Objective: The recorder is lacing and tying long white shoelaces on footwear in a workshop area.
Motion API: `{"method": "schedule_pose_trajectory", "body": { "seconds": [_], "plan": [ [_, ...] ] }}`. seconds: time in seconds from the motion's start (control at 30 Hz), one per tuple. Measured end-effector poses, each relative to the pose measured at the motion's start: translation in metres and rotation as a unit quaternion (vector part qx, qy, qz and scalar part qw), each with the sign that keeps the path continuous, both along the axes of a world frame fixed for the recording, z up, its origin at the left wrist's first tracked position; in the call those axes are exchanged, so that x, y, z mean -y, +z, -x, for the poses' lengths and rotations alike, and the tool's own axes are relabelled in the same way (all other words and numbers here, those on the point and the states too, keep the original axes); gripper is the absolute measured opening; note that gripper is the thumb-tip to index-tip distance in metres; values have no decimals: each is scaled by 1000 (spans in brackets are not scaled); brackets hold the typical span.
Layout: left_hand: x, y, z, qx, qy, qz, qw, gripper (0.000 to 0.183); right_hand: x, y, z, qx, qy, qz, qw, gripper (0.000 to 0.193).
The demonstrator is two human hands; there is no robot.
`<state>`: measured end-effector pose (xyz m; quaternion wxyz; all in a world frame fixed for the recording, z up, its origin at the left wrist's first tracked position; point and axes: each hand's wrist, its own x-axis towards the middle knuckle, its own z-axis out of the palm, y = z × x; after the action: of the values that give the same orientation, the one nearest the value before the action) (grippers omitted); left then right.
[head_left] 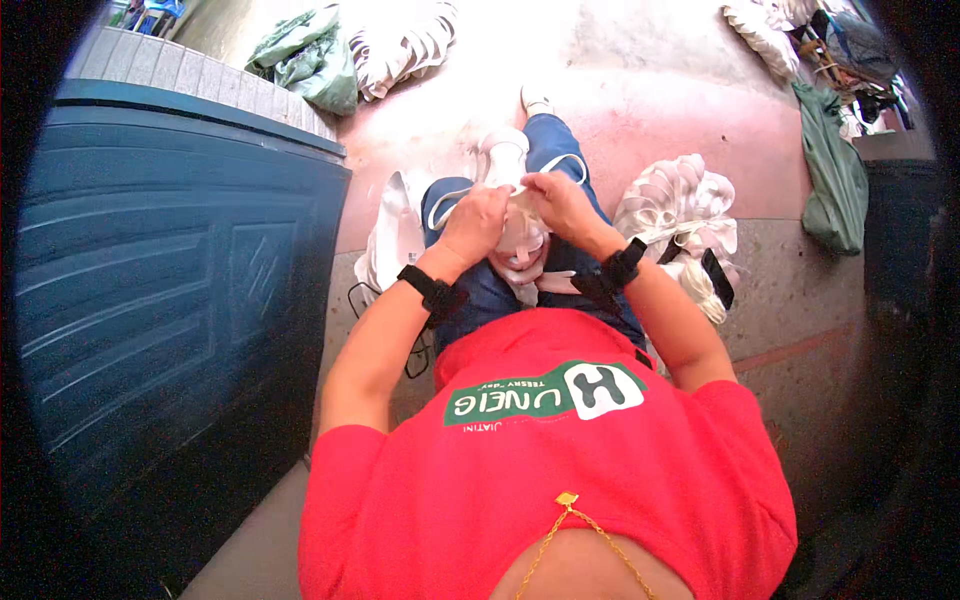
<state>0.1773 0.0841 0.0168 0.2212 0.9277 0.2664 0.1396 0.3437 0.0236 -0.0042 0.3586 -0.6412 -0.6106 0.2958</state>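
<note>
A pale white-and-pink shoe upper rests between my thighs, with its white end pointing away from me. My left hand is closed at its left side, fingers pinched on a white shoelace that loops out over my left leg. From the right, my right hand pinches the lace too, and another loop arcs over my right leg. Both hands meet close together above the upper's opening. My fingers hide the exact spot where the lace runs.
A tied bundle of pale uppers lies at my right, with a cream lace hank and a dark flat object. White material sits left, near a blue door. Farther off are green sacks and stacked uppers.
</note>
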Motion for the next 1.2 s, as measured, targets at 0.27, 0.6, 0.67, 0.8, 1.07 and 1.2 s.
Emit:
{"method": "schedule_pose_trajectory", "body": {
  "seconds": [0.27, 0.6, 0.67, 0.8, 1.07, 1.2],
  "plan": [
    [-12, 28, 38, -119, 89, -85, 985, 4, -36, 6, -28, 368, 216, 41, 903, 11],
    [-17, 29, 52, 161, 313, 152, 924, 10, -24, 16, -28, 383, 65, 43, 920, 7],
    [-15, 37, 40, 441, 339, 479, 679, 7, -22, 9, -25, 342, 1, 58, 938, 8],
    [-40, 76, 81, 538, 230, 509, 631, 5, -11, -8, -24, 220, -134, 47, 965, 12],
    [-96, 124, 238, 562, 306, 443, 628, 8, -1, 3, -10, 81, -10, 97, 992, 19],
    [-99, 124, 254, 568, 315, 437, 622, 7, 11, 14, -16, 45, 2, 118, 992, 18]
  ]
}}
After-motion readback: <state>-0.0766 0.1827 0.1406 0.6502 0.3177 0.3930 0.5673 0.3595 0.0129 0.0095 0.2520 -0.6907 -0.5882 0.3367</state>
